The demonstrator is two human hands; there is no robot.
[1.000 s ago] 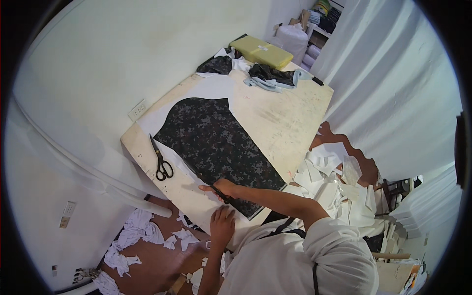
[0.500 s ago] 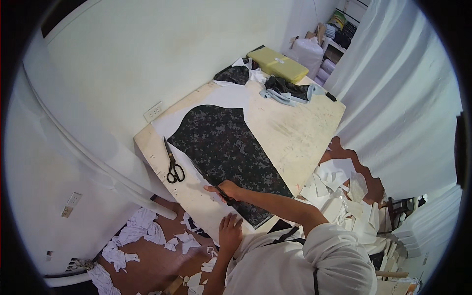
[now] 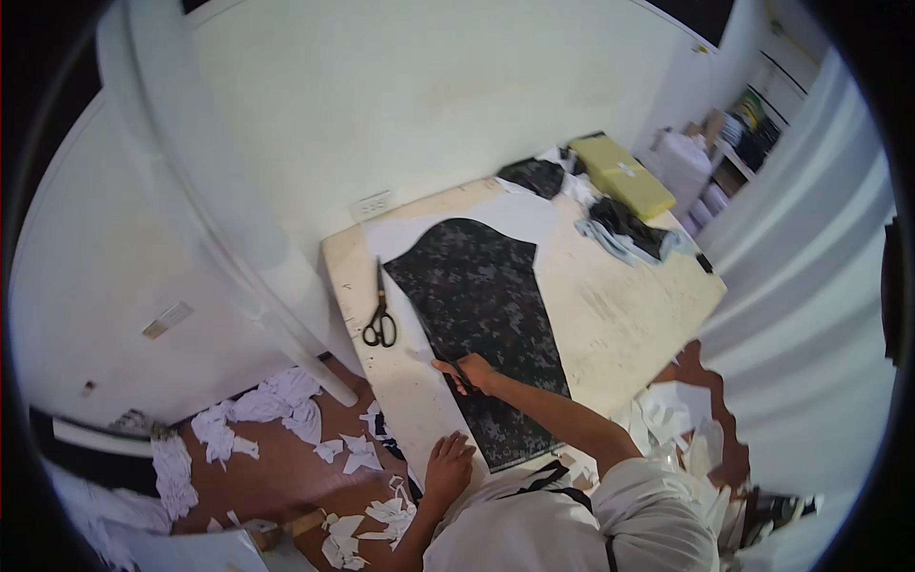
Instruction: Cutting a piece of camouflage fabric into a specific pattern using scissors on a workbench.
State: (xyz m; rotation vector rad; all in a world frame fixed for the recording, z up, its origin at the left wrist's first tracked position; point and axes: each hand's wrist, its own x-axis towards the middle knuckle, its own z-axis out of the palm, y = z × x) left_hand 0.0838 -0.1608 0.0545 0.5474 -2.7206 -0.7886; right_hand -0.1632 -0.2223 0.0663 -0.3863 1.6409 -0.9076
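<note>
A dark camouflage-patterned fabric piece (image 3: 481, 296) with a curved top lies flat over white paper on the table. My right hand (image 3: 467, 374) is closed around the black handles of a pair of scissors (image 3: 457, 378), partly hidden by the fingers, at the fabric's left edge. Its blades are hard to make out along that edge. My left hand (image 3: 448, 464) rests on the near left part of the table, fingers stretched out and holding nothing. Further up, left of the fabric, a second pair of black-handled scissors (image 3: 379, 324) lies by itself.
The pale wooden table (image 3: 629, 315) stands by a white wall. At its far right are a yellow box-shaped thing (image 3: 624, 176) and crumpled dark and light-blue cloth (image 3: 629, 229). White scraps (image 3: 357, 453) litter the brown floor. A white curtain (image 3: 791, 286) hangs on the right.
The whole view has turned, so the table and fabric appear further right and less slanted. My right hand stays at the fabric's left edge with the scissors; my left hand remains on the table.
</note>
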